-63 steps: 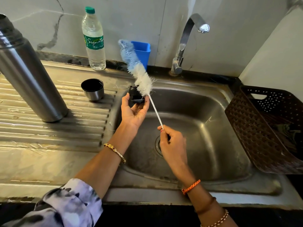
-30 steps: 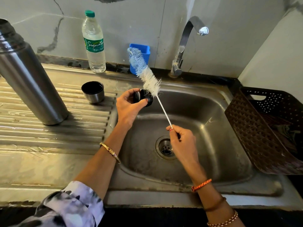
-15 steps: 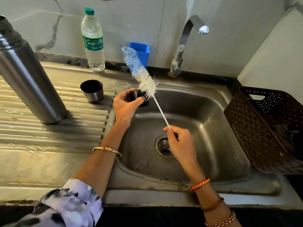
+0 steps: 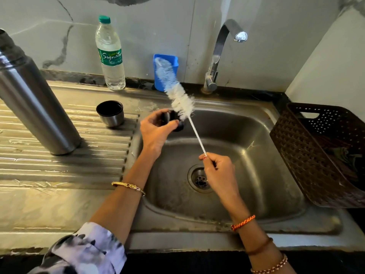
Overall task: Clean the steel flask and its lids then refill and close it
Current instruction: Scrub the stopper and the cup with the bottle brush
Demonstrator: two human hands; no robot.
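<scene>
Over the far left corner of the steel sink (image 4: 246, 198), the left hand (image 4: 156, 131) holds a small black inner lid (image 4: 175, 121), its fingers and thumb curled round the lid's sides so that only part of the dark plastic shows between them. The right hand (image 4: 219, 171), nearer and above the drain (image 4: 200, 178), pinches the end of a long bottle brush (image 4: 179, 97) between curled fingers and thumb. The brush's thin white twisted stem slants up and away to the left, and its fluffy head, white at the base and pale blue at the tip, touches the far side of the lid. On the ribbed draining board (image 4: 59, 165) to the left stands the tall steel flask (image 4: 33, 99), upright and uncapped, its neck reaching the picture's left edge. Between the flask and the left hand, a steel cup lid (image 4: 110, 113) with a black lining sits mouth upward on the board. Against the far wall a clear water bottle (image 4: 110, 54) with a green cap and label stands upright, and to its right a blue plastic holder (image 4: 166, 72) sits behind the brush tip. A curved chrome tap (image 4: 221, 54) rises behind the basin, no water running from its spout. At the right, a dark brown perforated basket (image 4: 308, 155) leans over the sink's edge. Both wrists carry bangles or thread bands, and a patterned sleeve (image 4: 83, 252) covers the left upper arm.
</scene>
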